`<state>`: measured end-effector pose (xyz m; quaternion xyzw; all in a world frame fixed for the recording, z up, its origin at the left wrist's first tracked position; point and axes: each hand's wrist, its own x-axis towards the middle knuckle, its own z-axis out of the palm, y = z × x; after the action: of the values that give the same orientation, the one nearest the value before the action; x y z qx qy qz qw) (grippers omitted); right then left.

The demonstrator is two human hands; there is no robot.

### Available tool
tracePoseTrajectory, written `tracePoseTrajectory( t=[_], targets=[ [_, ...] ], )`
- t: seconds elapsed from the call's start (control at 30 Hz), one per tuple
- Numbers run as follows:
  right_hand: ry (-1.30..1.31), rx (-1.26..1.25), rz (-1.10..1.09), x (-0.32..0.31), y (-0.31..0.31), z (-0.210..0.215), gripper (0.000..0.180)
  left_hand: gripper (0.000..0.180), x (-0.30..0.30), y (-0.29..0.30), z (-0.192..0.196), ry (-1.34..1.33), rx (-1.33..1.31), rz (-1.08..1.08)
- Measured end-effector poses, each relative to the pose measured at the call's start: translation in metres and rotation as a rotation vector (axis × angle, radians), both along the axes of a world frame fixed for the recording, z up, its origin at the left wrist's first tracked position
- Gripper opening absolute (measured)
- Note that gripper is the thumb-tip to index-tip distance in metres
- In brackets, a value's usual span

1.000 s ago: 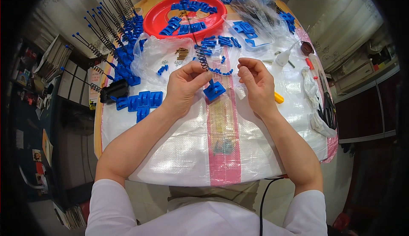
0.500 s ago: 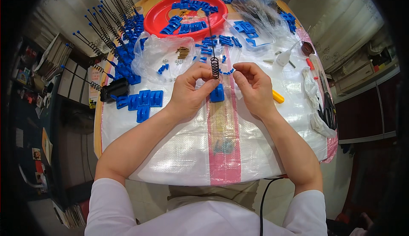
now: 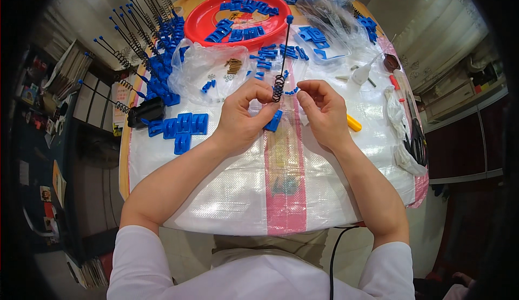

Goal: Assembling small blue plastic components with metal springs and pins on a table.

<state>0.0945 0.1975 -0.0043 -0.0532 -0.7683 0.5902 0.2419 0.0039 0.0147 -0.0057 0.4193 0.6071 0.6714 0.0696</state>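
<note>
My left hand (image 3: 244, 115) pinches the foot of a black spring rod (image 3: 278, 88) between thumb and forefinger. The rod has a coil low down, a straight stem and a blue tip, and it leans a little right. Its blue plastic base (image 3: 274, 120) shows just below my fingertips, partly covered by them. On the right, my right hand (image 3: 324, 110) is half curled beside the rod, with thumb and forefinger slightly apart and nothing visible between them. Close to those fingertips lies a curved row of small blue pieces (image 3: 292, 91).
Similar spring rods (image 3: 130, 40) crowd the far left, near flat blue parts (image 3: 184, 127). Farther back are a red basin (image 3: 194, 36), a clear tub (image 3: 340, 51) and a plastic bag (image 3: 186, 78) with brass-coloured screws (image 3: 233, 66). A yellow handle (image 3: 353, 122) and black scissors (image 3: 416, 140) lie right.
The spring rod has tilted from nearly upright toward the right, and its blue base has turned with it in my left hand. My right hand has barely moved.
</note>
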Motion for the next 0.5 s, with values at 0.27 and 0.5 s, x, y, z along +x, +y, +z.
tracePoseTrajectory(
  t=[0.27,0.5],
  targets=[
    [-0.028,0.011,-0.001,0.0018,-0.0009,0.0037,0.023,0.01,0.0007,-0.0016,0.0002,0.036,0.002,0.011],
    [-0.027,0.012,-0.002,0.0018,-0.0012,0.0034,0.023,0.012,0.0025,-0.0042,0.0005,0.099,-0.018,0.028]
  ],
)
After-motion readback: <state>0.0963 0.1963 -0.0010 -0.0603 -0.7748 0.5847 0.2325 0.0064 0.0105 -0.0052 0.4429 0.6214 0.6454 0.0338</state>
